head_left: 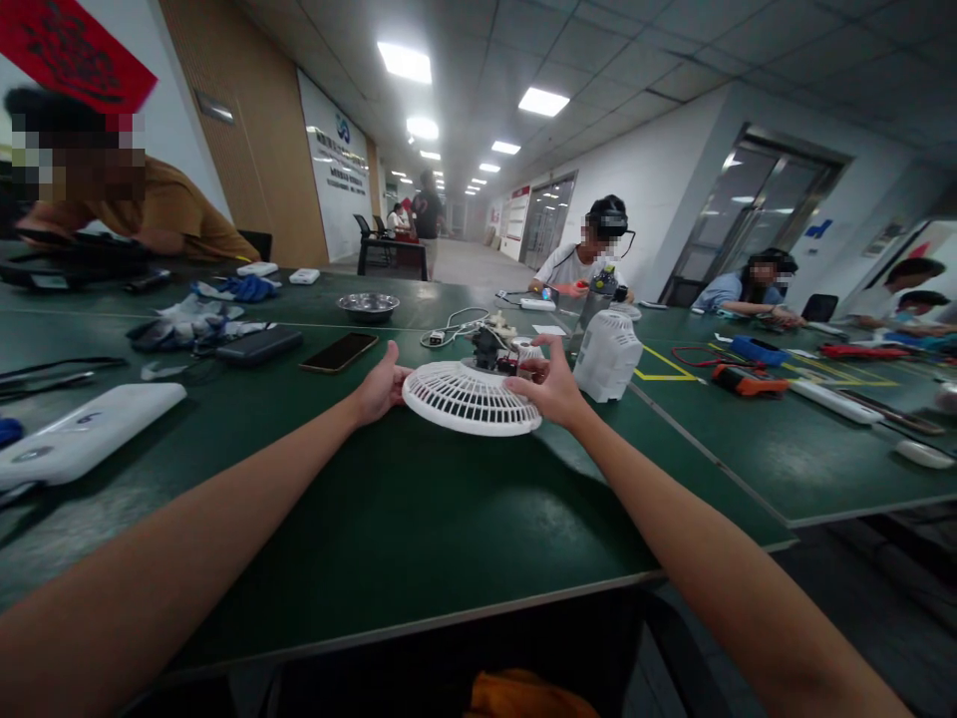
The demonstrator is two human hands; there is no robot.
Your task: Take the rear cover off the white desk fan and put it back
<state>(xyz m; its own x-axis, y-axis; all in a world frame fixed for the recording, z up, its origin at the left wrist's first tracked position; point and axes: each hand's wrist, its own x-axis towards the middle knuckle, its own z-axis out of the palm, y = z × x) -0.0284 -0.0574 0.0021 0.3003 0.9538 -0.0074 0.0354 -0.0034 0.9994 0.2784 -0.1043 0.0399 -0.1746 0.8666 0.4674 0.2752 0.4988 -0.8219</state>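
A round white fan grille [471, 404] with a dark motor [489, 349] on top is held between my two hands, tilted above the green table. My left hand [381, 387] grips its left rim with the thumb raised; some of its fingers are hidden behind the rim. On the right rim, close to the motor and its wires, my right hand [557, 387] is closed, thumb on the grille. Just beyond my right hand stands a white plastic fan housing [609, 356]. A coiled white cable [453, 334] lies behind the grille.
Left on the green table [419, 558] are a phone [340, 352], a dark case [259, 345], a white device [94, 431] and gloves [186, 324]. A metal bowl [368, 306] stands farther back. An orange multimeter [748, 380] lies right. Several people sit around.
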